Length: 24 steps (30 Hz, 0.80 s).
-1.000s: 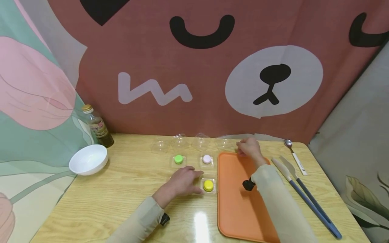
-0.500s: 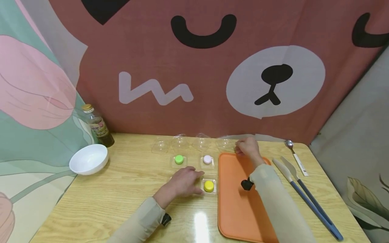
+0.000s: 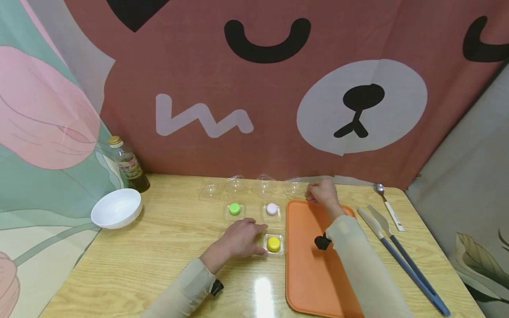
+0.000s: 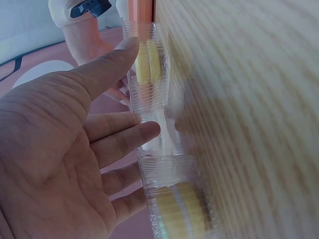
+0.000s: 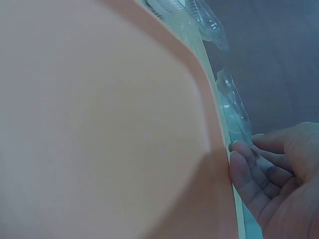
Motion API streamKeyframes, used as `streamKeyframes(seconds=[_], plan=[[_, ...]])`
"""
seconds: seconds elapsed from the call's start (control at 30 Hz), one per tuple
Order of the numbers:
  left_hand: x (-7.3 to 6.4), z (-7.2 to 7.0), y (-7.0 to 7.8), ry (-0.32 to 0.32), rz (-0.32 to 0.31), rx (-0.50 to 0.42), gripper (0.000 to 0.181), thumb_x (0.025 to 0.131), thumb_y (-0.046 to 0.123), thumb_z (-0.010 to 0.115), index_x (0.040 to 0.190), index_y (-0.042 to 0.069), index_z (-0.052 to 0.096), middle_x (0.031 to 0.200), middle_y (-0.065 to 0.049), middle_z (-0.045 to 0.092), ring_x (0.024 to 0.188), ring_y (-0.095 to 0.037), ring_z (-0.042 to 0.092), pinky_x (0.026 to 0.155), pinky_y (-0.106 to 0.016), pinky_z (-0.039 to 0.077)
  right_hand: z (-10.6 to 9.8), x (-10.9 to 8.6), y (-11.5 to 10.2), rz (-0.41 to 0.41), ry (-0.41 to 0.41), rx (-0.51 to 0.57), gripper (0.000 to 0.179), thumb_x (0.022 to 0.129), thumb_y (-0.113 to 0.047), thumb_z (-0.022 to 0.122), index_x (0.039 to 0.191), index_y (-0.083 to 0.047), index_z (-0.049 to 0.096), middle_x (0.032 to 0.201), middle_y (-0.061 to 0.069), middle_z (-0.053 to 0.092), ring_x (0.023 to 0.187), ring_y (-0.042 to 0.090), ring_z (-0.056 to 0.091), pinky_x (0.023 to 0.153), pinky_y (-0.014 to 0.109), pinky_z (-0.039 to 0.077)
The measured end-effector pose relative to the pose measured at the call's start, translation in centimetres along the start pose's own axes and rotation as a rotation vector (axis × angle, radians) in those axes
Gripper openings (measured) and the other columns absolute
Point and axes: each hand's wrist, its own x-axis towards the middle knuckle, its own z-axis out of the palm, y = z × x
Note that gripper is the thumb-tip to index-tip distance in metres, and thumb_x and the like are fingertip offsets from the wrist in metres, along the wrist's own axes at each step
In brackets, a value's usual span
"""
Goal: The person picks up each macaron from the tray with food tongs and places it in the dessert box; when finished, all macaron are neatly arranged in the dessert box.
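Beside a yellow macaron [image 3: 273, 244] in a clear square plastic base [image 3: 281, 251], my left hand [image 3: 240, 238] lies with fingers spread and fairly straight. In the left wrist view, its thumb overlaps the edge of that base; I cannot tell whether it touches. A second yellowish macaron [image 4: 182, 211] shows there in its own base, hidden by the hand in the head view. Past the orange tray's [image 3: 304, 282] far edge, my right hand [image 3: 324, 193] pinches the rim of the rightmost clear plastic lid [image 3: 294, 187]. Green [image 3: 234, 209] and pale pink [image 3: 272, 209] macarons sit in bases between.
Three more clear lids, including one dome [image 3: 264, 185], line the back edge by the curtain. A white bowl [image 3: 116, 209] and an oil bottle [image 3: 133, 170] stand left. Tongs [image 3: 405, 260] and a spoon [image 3: 389, 207] lie right of the tray.
My right hand has shifted very slightly left while at the lid's rim. The left hand and the macarons look unmoved; the head view has drifted a little.
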Motion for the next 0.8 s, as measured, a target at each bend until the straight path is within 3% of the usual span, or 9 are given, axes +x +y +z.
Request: streamKeyframes(seconds=[0.17, 0.27, 0.4, 0.67, 0.8], plan=[[0.0, 0.1, 0.1, 0.002, 0.005, 0.002, 0.075, 0.08, 0.054, 0.081, 0.143, 0.019, 0.059, 0.135, -0.003, 0.069, 0.136, -0.03, 0.054, 0.111, -0.044, 0.047, -0.3, -0.4, -0.2, -0.021, 0.017, 0.021, 0.027, 0.099, -0.012, 0.058, 0.106, 0.008, 0.075, 0.077, 0.016, 0.071, 0.06, 0.013, 0.065, 0.057, 0.028, 0.06], [0.0, 0.0, 0.2, 0.004, 0.006, 0.004, 0.075, 0.081, 0.054, 0.081, 0.143, 0.019, 0.059, 0.135, -0.003, 0.068, 0.136, -0.03, 0.054, 0.112, -0.044, 0.047, -0.7, -0.7, -0.4, -0.015, 0.014, 0.057, 0.028, 0.101, -0.012, 0.057, 0.111, 0.008, 0.074, 0.085, 0.021, 0.072, 0.065, 0.017, 0.067, 0.06, 0.028, 0.06], [-0.1, -0.1, 0.3, 0.002, 0.007, 0.002, 0.075, 0.081, 0.054, 0.08, 0.143, 0.019, 0.059, 0.135, -0.002, 0.068, 0.137, -0.03, 0.053, 0.113, -0.044, 0.046, -1.4, -1.0, -0.6, -0.007, 0.009, 0.059, 0.034, 0.104, -0.016, 0.056, 0.129, 0.004, 0.067, 0.113, 0.026, 0.073, 0.079, 0.021, 0.073, 0.069, 0.031, 0.064], [-0.1, 0.0, 0.1, 0.008, 0.012, -0.005, 0.076, 0.08, 0.055, 0.08, 0.144, 0.018, 0.059, 0.137, -0.001, 0.067, 0.137, -0.031, 0.053, 0.113, -0.044, 0.046, -3.1, -2.1, -1.1, -0.04, 0.016, 0.027, 0.036, 0.105, -0.017, 0.054, 0.132, 0.004, 0.064, 0.12, 0.028, 0.07, 0.098, 0.039, 0.073, 0.083, 0.044, 0.064], [-0.1, 0.0, 0.0, 0.015, 0.015, -0.005, 0.076, 0.08, 0.055, 0.081, 0.143, 0.018, 0.059, 0.137, 0.0, 0.067, 0.137, -0.031, 0.053, 0.113, -0.044, 0.046, -4.0, -2.7, -1.6, -0.042, 0.012, 0.037, 0.036, 0.105, -0.016, 0.054, 0.133, 0.003, 0.064, 0.122, 0.027, 0.069, 0.101, 0.04, 0.072, 0.087, 0.047, 0.062]])
